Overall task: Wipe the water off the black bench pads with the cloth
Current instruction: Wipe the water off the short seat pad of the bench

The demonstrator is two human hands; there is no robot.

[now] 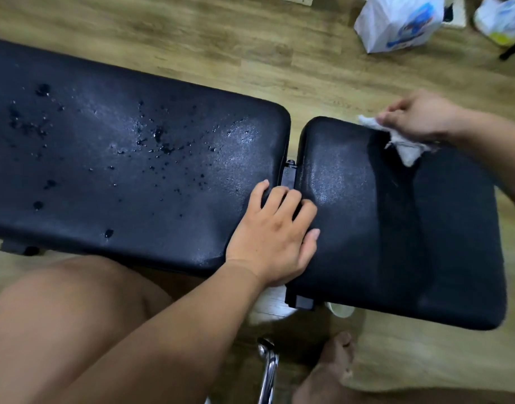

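Note:
Two black bench pads lie end to end. The long pad (119,147) on the left is dotted with water drops and small puddles. The shorter pad (396,228) on the right shows a wiped streak down its middle. My right hand (419,118) grips a white cloth (402,144) at the far edge of the shorter pad, the cloth lying on the pad. My left hand (276,231) rests flat over the gap between the pads, fingers spread across both.
A metal hinge bracket (288,176) sits in the gap. Wooden floor (250,53) surrounds the bench. White plastic bags (399,21) stand at the far right. My knee (69,310) and bare foot (332,368) are near the front, by a chrome bar (269,371).

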